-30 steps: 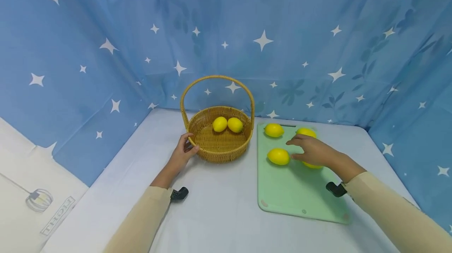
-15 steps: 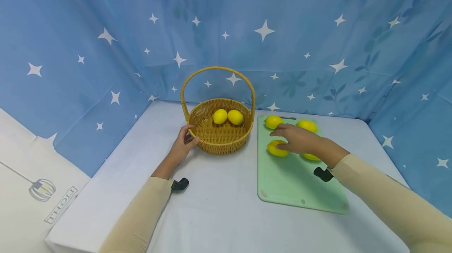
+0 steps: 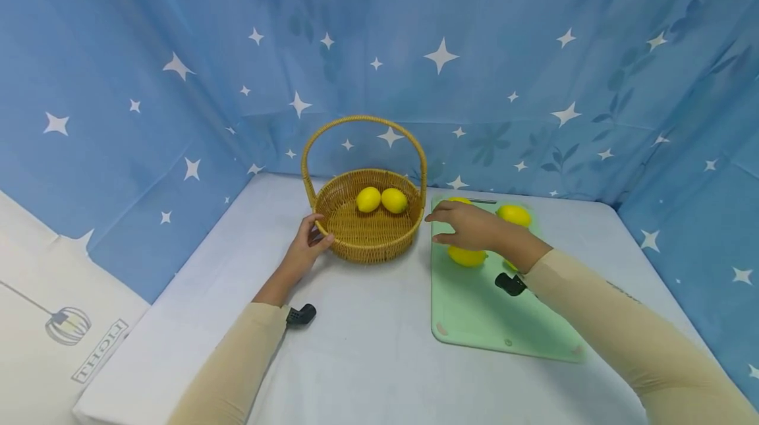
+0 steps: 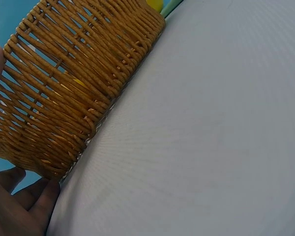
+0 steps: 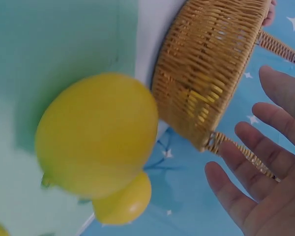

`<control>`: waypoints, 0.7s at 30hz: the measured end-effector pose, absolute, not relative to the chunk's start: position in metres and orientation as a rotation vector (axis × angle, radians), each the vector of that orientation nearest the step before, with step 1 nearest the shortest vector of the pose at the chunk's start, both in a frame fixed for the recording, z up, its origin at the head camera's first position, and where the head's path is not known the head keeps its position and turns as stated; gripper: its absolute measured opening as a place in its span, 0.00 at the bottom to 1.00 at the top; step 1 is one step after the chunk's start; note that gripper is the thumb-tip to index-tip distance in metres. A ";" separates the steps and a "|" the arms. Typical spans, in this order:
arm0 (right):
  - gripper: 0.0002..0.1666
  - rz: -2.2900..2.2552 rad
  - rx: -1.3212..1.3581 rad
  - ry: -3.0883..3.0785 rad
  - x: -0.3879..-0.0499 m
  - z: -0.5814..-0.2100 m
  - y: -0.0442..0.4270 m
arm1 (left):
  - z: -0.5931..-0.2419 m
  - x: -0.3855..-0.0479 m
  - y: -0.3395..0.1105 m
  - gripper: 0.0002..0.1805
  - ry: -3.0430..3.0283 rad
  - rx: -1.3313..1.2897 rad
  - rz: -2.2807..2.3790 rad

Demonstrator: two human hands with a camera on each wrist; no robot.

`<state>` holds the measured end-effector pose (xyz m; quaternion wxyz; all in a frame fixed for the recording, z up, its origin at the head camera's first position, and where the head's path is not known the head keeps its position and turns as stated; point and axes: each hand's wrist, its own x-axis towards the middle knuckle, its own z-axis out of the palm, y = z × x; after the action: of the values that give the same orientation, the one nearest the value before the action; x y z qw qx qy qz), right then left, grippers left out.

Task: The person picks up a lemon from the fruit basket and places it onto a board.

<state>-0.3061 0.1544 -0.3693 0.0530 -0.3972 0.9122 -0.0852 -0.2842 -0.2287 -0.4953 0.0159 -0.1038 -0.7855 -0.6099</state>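
Observation:
A round wicker basket [image 3: 370, 253] with a tall hoop handle stands on the table, holding two lemons [image 3: 368, 199]. My left hand [image 3: 301, 250] grips its left side, thumb and fingers spread around the wall; the left wrist view shows fingertips [image 4: 45, 196] against the weave. Over the green cutting board [image 3: 492, 316], my right hand [image 3: 468, 227] hovers with nothing in it, fingers extended toward the basket. Just below that hand lies a lemon [image 3: 466, 257]. Another lemon [image 3: 514, 215] sits at the board's back right; two more are partly hidden by the right hand and arm.
White cloth covers the table [image 3: 367, 352]. A blue curtain [image 3: 356, 29] with white stars hangs right behind the basket and board. The basket's handle [image 3: 364, 118] arches high over its opening. Black wrist cameras [image 3: 302, 314] sit on both sleeves.
My right hand has moved left across the board, from beside the right-hand lemons past the front one to near the basket. The left hand keeps its place on the basket.

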 end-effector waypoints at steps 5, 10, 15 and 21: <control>0.32 -0.289 -1.182 2.759 -0.311 -0.372 0.142 | -0.495 -0.285 -0.228 0.36 -2.424 -0.329 -1.881; 0.31 -0.367 -1.180 2.776 -0.317 -0.375 0.130 | -0.494 -0.286 -0.227 0.35 -2.427 -0.327 -1.861; 0.29 -0.455 -1.194 2.799 -0.319 -0.382 0.114 | -0.473 -0.271 -0.221 0.34 -2.458 -0.328 -1.894; 0.28 -0.536 -1.208 2.826 -0.321 -0.396 0.099 | -0.464 -0.264 -0.221 0.35 -2.481 -0.334 -1.884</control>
<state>-0.3210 0.0988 -0.3955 0.0111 -0.3872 0.9058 -0.1717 -0.2636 -0.2206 -0.4639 0.0042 -0.1068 -0.7919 -0.6012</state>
